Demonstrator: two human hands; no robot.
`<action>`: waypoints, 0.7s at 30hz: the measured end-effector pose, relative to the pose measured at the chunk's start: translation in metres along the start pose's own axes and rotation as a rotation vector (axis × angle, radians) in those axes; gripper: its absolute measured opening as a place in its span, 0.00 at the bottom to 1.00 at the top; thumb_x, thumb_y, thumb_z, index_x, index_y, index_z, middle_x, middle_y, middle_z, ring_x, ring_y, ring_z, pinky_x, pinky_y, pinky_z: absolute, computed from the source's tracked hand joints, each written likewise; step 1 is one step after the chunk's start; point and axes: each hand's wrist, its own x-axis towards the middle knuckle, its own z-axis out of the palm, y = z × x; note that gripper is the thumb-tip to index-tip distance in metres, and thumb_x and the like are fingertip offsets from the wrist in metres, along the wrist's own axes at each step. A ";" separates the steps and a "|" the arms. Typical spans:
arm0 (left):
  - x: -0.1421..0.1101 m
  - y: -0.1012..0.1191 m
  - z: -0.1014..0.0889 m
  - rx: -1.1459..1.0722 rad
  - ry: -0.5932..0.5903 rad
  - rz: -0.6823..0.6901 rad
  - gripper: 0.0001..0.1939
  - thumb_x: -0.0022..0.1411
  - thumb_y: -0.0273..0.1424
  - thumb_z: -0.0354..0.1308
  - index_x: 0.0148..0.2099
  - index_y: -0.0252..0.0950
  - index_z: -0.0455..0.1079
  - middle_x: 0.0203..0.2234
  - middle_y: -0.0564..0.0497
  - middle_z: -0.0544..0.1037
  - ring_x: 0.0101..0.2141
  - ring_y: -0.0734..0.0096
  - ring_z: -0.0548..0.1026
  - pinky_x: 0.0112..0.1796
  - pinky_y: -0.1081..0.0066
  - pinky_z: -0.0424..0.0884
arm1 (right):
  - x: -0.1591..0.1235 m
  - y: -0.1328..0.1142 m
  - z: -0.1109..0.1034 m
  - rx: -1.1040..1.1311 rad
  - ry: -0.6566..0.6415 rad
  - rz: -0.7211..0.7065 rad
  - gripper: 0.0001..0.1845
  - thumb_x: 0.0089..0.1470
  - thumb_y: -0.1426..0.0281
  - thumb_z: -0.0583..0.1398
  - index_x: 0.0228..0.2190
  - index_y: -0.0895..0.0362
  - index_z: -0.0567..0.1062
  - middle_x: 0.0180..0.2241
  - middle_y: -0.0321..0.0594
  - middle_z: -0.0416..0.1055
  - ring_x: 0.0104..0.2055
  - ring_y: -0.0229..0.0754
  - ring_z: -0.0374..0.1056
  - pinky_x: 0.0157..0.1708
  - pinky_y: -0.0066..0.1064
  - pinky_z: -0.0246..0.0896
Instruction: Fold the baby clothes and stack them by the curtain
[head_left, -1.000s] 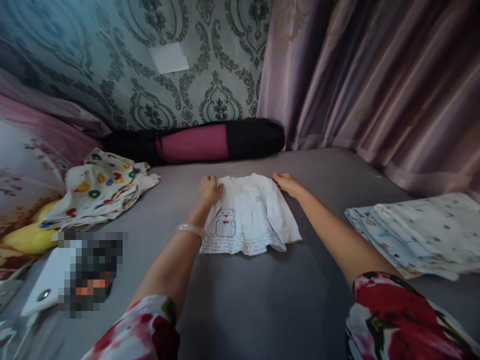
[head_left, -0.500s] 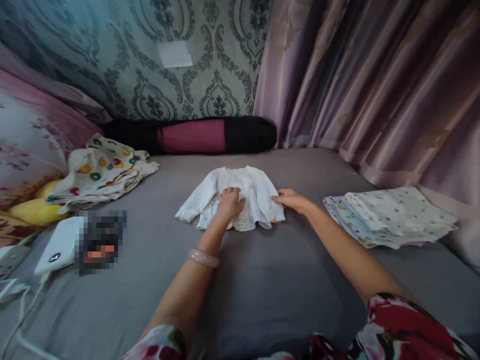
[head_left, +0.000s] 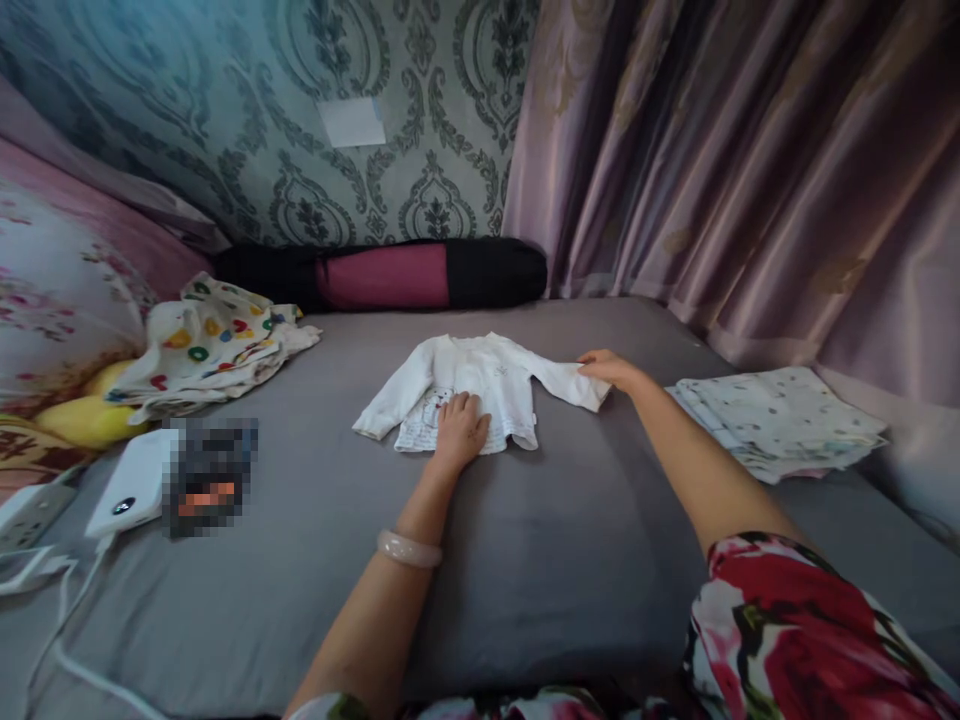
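A small white long-sleeved shirt (head_left: 480, 370) lies spread on the grey bed sheet (head_left: 555, 560), collar away from me. My left hand (head_left: 461, 432) rests flat on its lower front, beside a small printed figure, fingers stretched out. With thumb and fingers, my right hand (head_left: 609, 370) pinches the sleeve on the right side near its cuff. That sleeve reaches out to the right, away from the shirt's body. The other sleeve slants down to the left.
Folded printed cloths (head_left: 787, 420) are stacked at the right. On the left lie a crumpled patterned cloth (head_left: 217, 345), a white power bank (head_left: 135, 485) with a cable, a power strip (head_left: 34, 515) and a blurred-out item (head_left: 210, 478). A black and maroon bolster (head_left: 382, 275) lies along the wall.
My right hand has drawn the sleeve outward to the right, away from the shirt's side. My left hand has slid slightly down the front of the shirt.
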 end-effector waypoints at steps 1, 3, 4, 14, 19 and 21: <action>0.000 -0.001 0.002 -0.004 0.009 0.003 0.21 0.66 0.35 0.50 0.59 0.35 0.62 0.61 0.41 0.65 0.62 0.55 0.59 0.61 0.54 0.52 | 0.004 0.003 -0.002 -0.031 0.049 0.008 0.23 0.46 0.76 0.63 0.48 0.61 0.77 0.40 0.45 0.78 0.37 0.41 0.73 0.37 0.26 0.65; -0.001 -0.003 0.004 -0.009 0.021 0.007 0.21 0.66 0.36 0.50 0.59 0.35 0.62 0.61 0.40 0.65 0.62 0.55 0.59 0.61 0.54 0.52 | 0.009 0.011 -0.003 -0.060 0.107 0.030 0.20 0.48 0.75 0.62 0.46 0.61 0.77 0.40 0.45 0.78 0.39 0.42 0.73 0.37 0.26 0.65; -0.001 -0.003 0.004 -0.012 0.025 0.007 0.21 0.66 0.36 0.50 0.59 0.35 0.62 0.61 0.40 0.65 0.62 0.55 0.60 0.61 0.54 0.53 | 0.010 0.015 -0.001 -0.062 0.118 0.042 0.18 0.50 0.73 0.62 0.45 0.61 0.78 0.40 0.46 0.78 0.40 0.42 0.73 0.37 0.26 0.64; -0.001 -0.002 0.003 -0.004 0.037 0.016 0.21 0.66 0.36 0.51 0.59 0.34 0.63 0.60 0.40 0.66 0.61 0.53 0.61 0.61 0.53 0.54 | 0.007 0.015 0.004 -0.196 0.164 0.047 0.15 0.57 0.64 0.60 0.38 0.62 0.80 0.36 0.47 0.78 0.38 0.44 0.73 0.34 0.28 0.62; -0.002 -0.001 0.001 0.005 0.025 0.019 0.21 0.66 0.36 0.51 0.59 0.33 0.64 0.60 0.39 0.66 0.62 0.53 0.60 0.61 0.53 0.54 | -0.003 0.009 -0.010 -0.404 0.502 -0.172 0.18 0.63 0.62 0.53 0.47 0.57 0.76 0.45 0.50 0.75 0.46 0.48 0.71 0.44 0.34 0.62; -0.002 0.000 0.000 0.009 0.023 0.015 0.21 0.66 0.35 0.51 0.59 0.33 0.64 0.60 0.40 0.66 0.62 0.53 0.60 0.61 0.53 0.54 | -0.005 0.012 -0.008 -0.514 0.453 -0.175 0.17 0.63 0.64 0.52 0.47 0.56 0.76 0.47 0.52 0.73 0.47 0.50 0.70 0.45 0.37 0.61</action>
